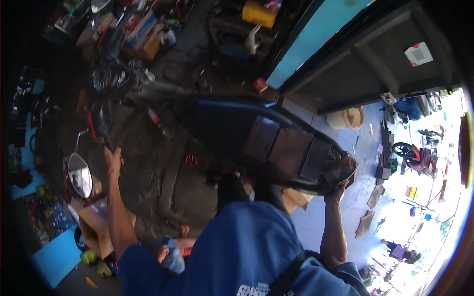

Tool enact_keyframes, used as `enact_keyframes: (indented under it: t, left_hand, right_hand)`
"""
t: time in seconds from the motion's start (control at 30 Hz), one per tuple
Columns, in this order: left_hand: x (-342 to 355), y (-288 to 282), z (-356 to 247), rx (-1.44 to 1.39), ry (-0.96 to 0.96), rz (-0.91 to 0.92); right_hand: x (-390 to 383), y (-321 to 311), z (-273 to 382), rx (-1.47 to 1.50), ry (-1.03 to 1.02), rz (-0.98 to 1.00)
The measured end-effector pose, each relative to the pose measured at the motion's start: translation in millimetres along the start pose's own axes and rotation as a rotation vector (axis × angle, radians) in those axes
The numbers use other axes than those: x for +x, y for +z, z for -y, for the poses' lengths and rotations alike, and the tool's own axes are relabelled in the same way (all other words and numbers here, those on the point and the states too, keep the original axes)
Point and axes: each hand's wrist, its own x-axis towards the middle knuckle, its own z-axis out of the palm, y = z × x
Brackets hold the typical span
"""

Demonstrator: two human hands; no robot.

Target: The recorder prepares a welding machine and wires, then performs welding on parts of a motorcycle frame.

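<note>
A dark motorcycle stretches across the middle of the view, with its long black seat [289, 148] to the right and its handlebar to the left. My left hand [113, 160] is closed around the black handlebar grip [104, 129]. Beside that arm, a round-edged mirror [80, 175] stands out on its thin stalk. At the tail end behind the seat, my right hand [338, 191] is wrapped around the rear grab rail [349, 180]; its fingers are partly hidden under the rail.
Another person's arm and hand [165, 252] show low beside my left side. Cardboard boxes [96, 227] lie at the left. A dark door panel [368, 64] and a whitish bucket [345, 118] stand at the right. Beyond the bright doorway is a red motorcycle [421, 160]. A spray can [154, 118] lies past the handlebar.
</note>
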Motion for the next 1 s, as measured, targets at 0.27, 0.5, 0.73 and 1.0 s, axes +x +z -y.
enact_keyframes:
  t: [0.27, 0.5, 0.73, 1.0]
  left_hand:
    - [-10, 27, -25, 0.050, 0.000, -0.049]
    - [-6, 46, -10, -0.112, 0.028, -0.007]
    - [-7, 35, -26, -0.040, 0.005, -0.025]
    - [-6, 29, -24, -0.131, 0.058, -0.022]
  right_hand:
    - [41, 1, 15, -0.098, -0.036, -0.063]
    - [44, 3, 13, -0.100, -0.102, -0.093]
    - [44, -4, 12, -0.138, -0.030, -0.163]
    - [0, 92, 5, -1.144, -0.725, 0.245]
